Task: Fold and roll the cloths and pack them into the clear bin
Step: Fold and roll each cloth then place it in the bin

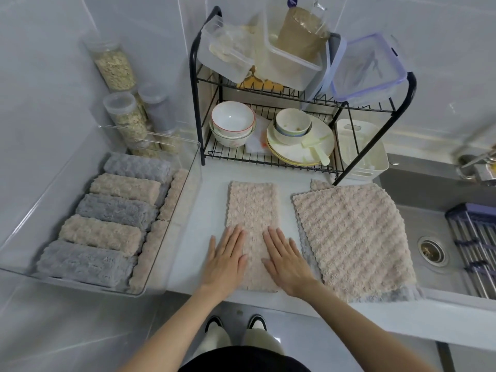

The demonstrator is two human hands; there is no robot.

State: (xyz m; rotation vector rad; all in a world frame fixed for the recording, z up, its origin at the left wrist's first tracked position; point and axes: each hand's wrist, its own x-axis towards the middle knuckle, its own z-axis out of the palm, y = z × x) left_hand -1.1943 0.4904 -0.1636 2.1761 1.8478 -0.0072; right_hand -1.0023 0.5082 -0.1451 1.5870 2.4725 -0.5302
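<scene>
While left hand (228, 257) and right hand (285, 260) press the folded cloth (252, 208), each grip flat and holding nothing, folding looks complete; next, roll from near end.

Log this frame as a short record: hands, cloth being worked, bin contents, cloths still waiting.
left hand: flat, fingers on near end of the folded cloth
right hand: flat on the same end
folded cloth: beige, long strip, not yet rolled
clear bin: left of the strip, holds grey and beige rolled cloths
unfolded stack: right of the strip, beige on top, grey edge showing beneath
</scene>
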